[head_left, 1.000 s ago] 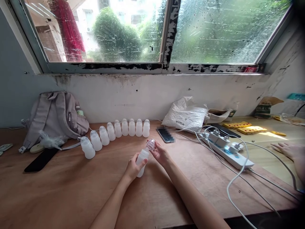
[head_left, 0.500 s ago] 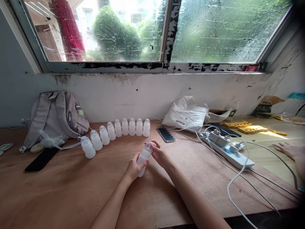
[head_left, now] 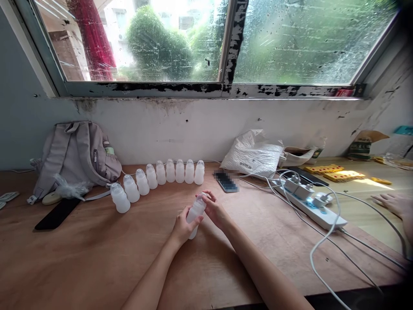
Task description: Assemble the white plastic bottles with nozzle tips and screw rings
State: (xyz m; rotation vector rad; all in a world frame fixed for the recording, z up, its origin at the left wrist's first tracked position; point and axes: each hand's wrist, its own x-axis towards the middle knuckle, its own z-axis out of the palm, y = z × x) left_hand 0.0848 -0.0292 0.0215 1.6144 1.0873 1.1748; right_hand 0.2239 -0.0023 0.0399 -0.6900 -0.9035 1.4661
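My left hand (head_left: 184, 227) is wrapped round the body of a frosted white baby bottle (head_left: 195, 211), which leans to the right above the wooden table. At its top, the fingers of my right hand (head_left: 215, 209) close on the clear cap (head_left: 201, 196). Part of the cap is hidden behind those fingers. Beyond my hands, several matching baby bottles (head_left: 143, 183) stand upright in a curved row, from the nearest bottle (head_left: 120, 199) at the left to the farthest bottle (head_left: 199, 173) close to the wall.
A grey backpack (head_left: 75, 155) and a black flat object (head_left: 58, 214) lie to the left. A phone (head_left: 226, 181), a silver bag (head_left: 253, 154) and a power strip (head_left: 309, 204) with loose cables are on the right. Another person's hand (head_left: 389, 202) rests at the far right.
The camera view has shifted very slightly. Both hands keep their hold on the bottle and its cap, with the right fingers turned a little at the top.
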